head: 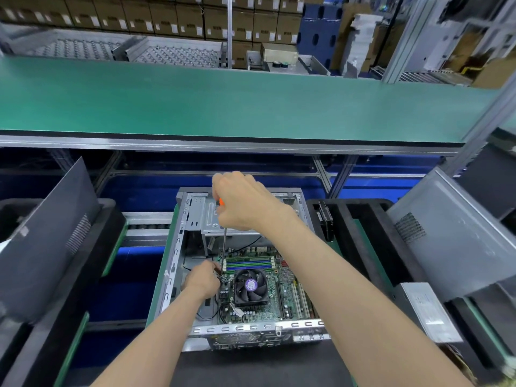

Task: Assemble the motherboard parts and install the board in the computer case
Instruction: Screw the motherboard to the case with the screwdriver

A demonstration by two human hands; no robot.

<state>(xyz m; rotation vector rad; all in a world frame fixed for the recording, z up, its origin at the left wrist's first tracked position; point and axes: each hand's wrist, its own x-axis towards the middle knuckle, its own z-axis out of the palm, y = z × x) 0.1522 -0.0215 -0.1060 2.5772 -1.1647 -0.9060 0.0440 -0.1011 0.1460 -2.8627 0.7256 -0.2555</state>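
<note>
Clamped around the handle of the screwdriver [224,241], my right hand [242,203] holds the tool nearly upright, a bit of orange handle showing beside my fingers and the long metal shaft running down to the board. My left hand [203,280] sits low inside the case with its fingertips pinched together right at the screwdriver's tip; I cannot tell what, if anything, they pinch, since the spot is too small to read.

Above everything stretches a long green shelf [223,99], with stacked cardboard boxes [167,18] behind it. Below it, the open computer case [192,219] lies flat on the bench [251,364], its open side facing up at me. A dark side panel [47,238] leans at the far left, and a grey side panel [452,233] leans at the right. A silver power supply [427,311] lies just beside the case on the right, in a black foam tray [371,247].

Inside the case, the green motherboard [290,297] lies flat at the bottom, toward the near edge. The black cooler fan [251,286] sits on the board just right of my left hand. Memory slots [248,264] run across the board behind the fan.
</note>
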